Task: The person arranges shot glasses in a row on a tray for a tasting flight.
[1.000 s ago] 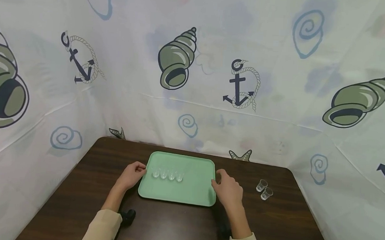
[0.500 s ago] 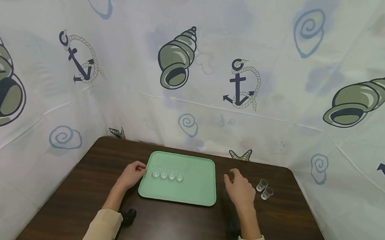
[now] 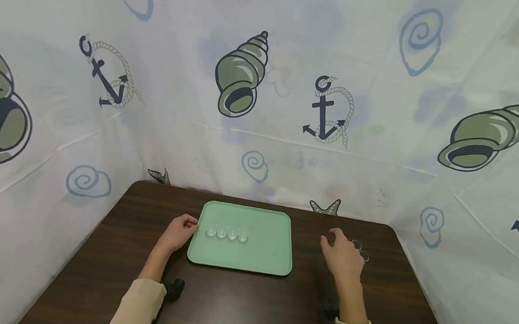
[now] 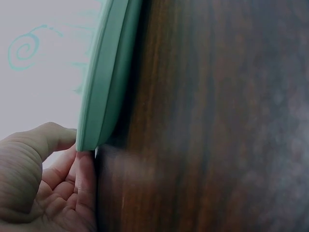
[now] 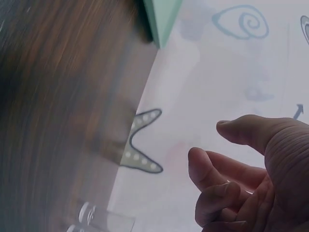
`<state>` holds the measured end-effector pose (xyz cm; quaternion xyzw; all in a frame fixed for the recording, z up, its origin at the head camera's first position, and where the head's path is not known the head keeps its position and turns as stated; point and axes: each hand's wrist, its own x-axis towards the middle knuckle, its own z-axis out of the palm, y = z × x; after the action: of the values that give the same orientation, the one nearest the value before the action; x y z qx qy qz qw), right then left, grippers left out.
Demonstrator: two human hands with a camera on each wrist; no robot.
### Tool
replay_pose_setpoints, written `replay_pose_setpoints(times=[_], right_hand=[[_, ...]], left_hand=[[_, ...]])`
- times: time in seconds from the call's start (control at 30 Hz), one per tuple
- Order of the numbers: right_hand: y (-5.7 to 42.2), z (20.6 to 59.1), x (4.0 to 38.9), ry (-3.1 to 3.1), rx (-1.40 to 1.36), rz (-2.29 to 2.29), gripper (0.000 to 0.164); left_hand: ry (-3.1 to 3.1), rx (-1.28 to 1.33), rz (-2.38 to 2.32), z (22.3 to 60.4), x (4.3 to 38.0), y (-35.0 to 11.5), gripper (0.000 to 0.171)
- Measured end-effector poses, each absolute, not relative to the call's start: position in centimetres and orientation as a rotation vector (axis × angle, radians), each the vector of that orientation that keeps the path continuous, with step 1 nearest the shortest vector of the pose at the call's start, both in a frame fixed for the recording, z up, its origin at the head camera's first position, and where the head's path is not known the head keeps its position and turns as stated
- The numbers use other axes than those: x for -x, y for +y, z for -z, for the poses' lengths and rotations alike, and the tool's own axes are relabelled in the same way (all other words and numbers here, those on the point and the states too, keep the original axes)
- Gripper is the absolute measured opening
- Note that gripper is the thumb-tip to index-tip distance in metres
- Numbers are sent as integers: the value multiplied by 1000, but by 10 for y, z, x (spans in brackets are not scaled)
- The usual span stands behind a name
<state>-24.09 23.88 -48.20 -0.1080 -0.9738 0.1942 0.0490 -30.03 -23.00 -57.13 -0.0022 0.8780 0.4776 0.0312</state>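
A light green tray (image 3: 264, 251) lies on the dark table, with several small clear glasses (image 3: 232, 235) in a row on its left half. My left hand (image 3: 177, 233) pinches the tray's left edge; in the left wrist view the thumb meets the tray rim (image 4: 99, 111) with curled fingers beneath. Out to the right of the tray, my right hand (image 3: 343, 256) has nothing in it, thumb and fingertips apart. Just beyond it stand two more small glasses (image 3: 364, 256), partly hidden by the hand. The right wrist view catches these glasses (image 5: 116, 221) at its lower edge.
The dark wood-grain table (image 3: 218, 305) ends at the back against a white cloth wall (image 3: 276, 182) printed with shells, anchors and starfish. Black straps with small devices (image 3: 174, 290) sit at the wrists, near the cream sleeves (image 3: 138, 301).
My right hand has left the tray's right edge and moved right, to beside the two glasses on the table. My left hand stays at the tray's left edge.
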Motion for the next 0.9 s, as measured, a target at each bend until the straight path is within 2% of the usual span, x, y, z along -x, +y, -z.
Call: replay_pose_setpoints(times=[0.23,0.47,0.9], right_hand=[[257,480,235,-2973,413,-573,58],[283,479,230,-2959,571,-593,73],[319,477,220,-2944,747,-606,67]], left_hand=[[2691,4,-1469,571,300,-231,28],[2669,-22,-1466,567,298,-231,28],[2670,-18,-1467,568,300,-231,27]])
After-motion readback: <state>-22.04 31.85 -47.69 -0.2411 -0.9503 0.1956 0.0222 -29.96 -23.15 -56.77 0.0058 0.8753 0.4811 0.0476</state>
